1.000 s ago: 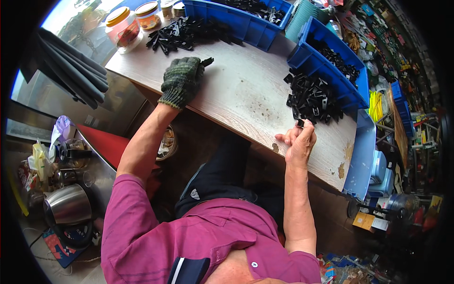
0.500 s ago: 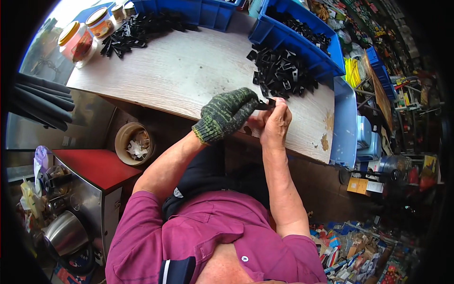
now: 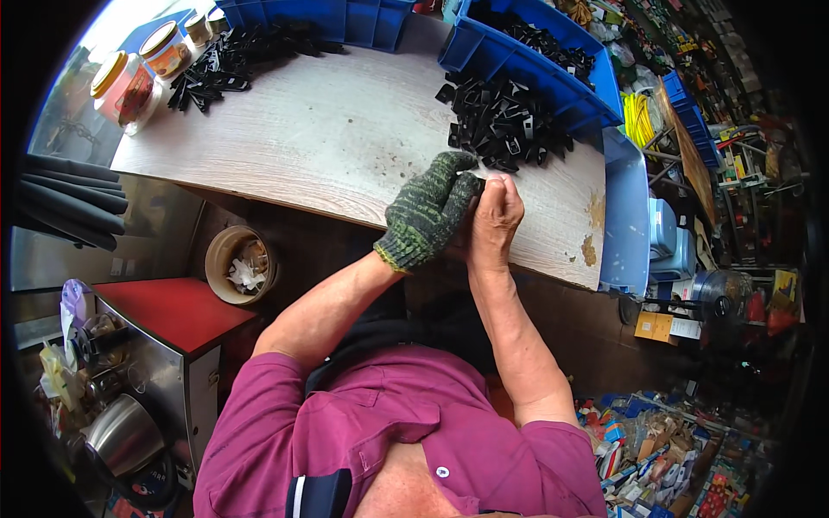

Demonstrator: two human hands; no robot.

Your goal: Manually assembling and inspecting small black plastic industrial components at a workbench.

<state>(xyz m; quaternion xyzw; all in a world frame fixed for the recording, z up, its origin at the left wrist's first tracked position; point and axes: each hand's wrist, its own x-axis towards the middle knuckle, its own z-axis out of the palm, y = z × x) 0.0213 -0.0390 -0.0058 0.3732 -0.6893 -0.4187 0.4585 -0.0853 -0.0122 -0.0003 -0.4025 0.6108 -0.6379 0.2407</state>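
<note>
At the table's front edge my two hands press together. My left hand (image 3: pixel 432 207), in a dark green knitted glove, is closed, its fingers curled toward the other hand. My bare right hand (image 3: pixel 496 223) is closed too, thumb and fingertips pinched against the gloved fingers. The small black plastic part between them is hidden by the fingers now; it showed there half a second ago. Just beyond my hands lies a heap of small black plastic parts (image 3: pixel 509 125), some with rectangular openings. A pile of longer, thin black parts (image 3: pixel 229 65) lies at the table's far left.
Blue crates (image 3: pixel 553 86) stand along the table's (image 3: pixel 285 138) back, the right one holding black parts. Lidded jars (image 3: pixel 125 91) sit at the far left. Below are a waste bucket (image 3: pixel 216 259) and a red-topped cabinet (image 3: pixel 173 311). A light-blue bin (image 3: pixel 623 216) adjoins the right edge.
My gloved left hand has moved right and closed in against my right hand, covering the black plastic part that stuck out between them. The whole view has shifted slightly.
</note>
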